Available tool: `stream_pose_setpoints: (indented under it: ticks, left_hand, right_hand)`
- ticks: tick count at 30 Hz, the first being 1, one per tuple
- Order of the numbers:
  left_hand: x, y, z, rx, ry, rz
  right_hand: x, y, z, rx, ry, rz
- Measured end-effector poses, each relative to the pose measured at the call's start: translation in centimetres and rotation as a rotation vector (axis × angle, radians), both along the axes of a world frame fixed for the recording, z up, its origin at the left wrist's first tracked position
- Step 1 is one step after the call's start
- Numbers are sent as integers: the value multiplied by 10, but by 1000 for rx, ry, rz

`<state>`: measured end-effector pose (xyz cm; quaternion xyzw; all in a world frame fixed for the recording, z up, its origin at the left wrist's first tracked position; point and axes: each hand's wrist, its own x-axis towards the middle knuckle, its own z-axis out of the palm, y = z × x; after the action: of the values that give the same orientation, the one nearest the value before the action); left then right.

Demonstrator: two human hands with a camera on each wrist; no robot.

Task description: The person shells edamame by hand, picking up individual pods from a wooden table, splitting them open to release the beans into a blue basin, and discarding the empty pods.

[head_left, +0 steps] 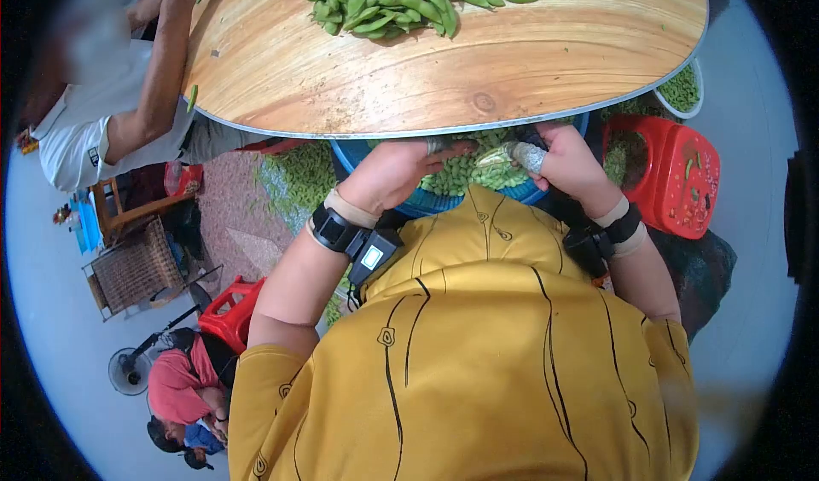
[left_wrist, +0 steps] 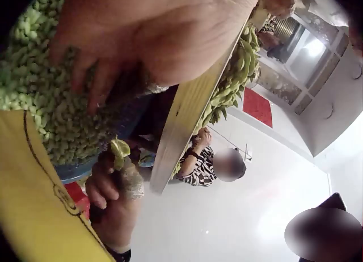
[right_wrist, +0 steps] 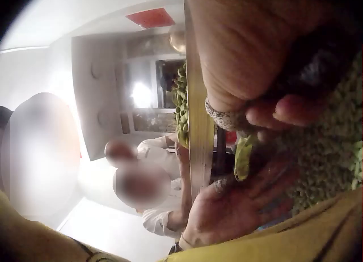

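Shelled green beans [head_left: 452, 179] fill a blue basin [head_left: 343, 152] below the table edge. My right hand [head_left: 573, 167], its thumb wrapped in a light covering, pinches a pale green pod [right_wrist: 243, 157] between thumb and fingers; the pod [left_wrist: 119, 151] also shows in the left wrist view. My left hand [head_left: 388, 176] is over the basin's left side, fingers extended and loosely spread. In the right wrist view, the left hand [right_wrist: 224, 214] lies palm up just below the pod, and I see nothing held in it.
A wooden table [head_left: 367, 93] bears a heap of whole pods [head_left: 409, 2]. A red stool [head_left: 682, 178] with scraps stands at right, near a white bowl of green pieces [head_left: 681, 91]. Another person [head_left: 115, 123] sits at left. Green husks [head_left: 300, 178] cover floor beside the basin.
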<state>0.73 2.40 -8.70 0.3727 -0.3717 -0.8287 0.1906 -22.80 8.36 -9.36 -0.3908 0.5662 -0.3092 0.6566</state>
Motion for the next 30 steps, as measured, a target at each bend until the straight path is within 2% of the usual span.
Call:
stream_pose_setpoints:
  ticks: [1,2,4,5,7,8,10,11,12,13,15,17,19,21,23,24,25,26,27,29,30]
  left_hand:
    - [0,0,3,99,-36,55]
    - [-3,-1,7,103,-38,57]
    - [-16,-2,16,243,-214,-144]
    - [-18,-1,12,246,-214,-140]
    - [-19,2,1,107,-208,-142]
    - [-20,2,-1,92,-235,-96]
    - [-17,5,11,25,-266,-67]
    - [-14,6,19,-31,-300,-39]
    - [-2,9,15,-42,-261,-10]
    - [12,9,17,-59,-349,-22]
    - [51,13,17,-231,-524,-44]
    - [90,21,10,-789,-969,-175]
    - [122,33,6,-1057,-1425,-393]
    - [136,39,2,-1108,-1450,-310]
    - [132,34,13,-1161,-1473,-230]
    - [116,30,33,-1057,-1284,-163]
    - [102,27,46,-953,-1094,-101]
    - [92,25,47,-1015,-949,-17]
    - [79,21,57,-1009,-900,-27]
    - [60,15,69,-1072,-757,-20]
    - [51,13,76,-1065,-669,-14]
  right_hand:
    - [0,0,-1,3,2,-21]
    - [1,-2,1,6,0,-19]
    - [3,-6,8,-17,30,61]
    - [6,-8,6,-15,30,65]
    - [13,-10,-4,-322,128,109]
    - [13,-9,-13,-327,130,113]
    - [7,-15,-25,-887,726,224]
    - [5,-14,-17,-652,566,240]
    - [2,-13,-22,-729,620,256]
    - [-1,-10,-28,-800,670,276]
    - [-3,-7,0,-552,644,456]
    - [-1,-5,27,-637,612,430]
    - [2,-9,58,-515,669,589]
    - [8,-19,88,-599,606,533]
    - [20,-39,118,-587,514,291]
    - [26,-51,121,-592,523,293]
    - [32,-67,123,-709,655,208]
    - [36,-83,125,-826,785,120]
    - [38,-99,120,-834,793,121]
    - [44,-123,103,-1004,1064,84]
    - [45,-124,102,-1011,1070,85]
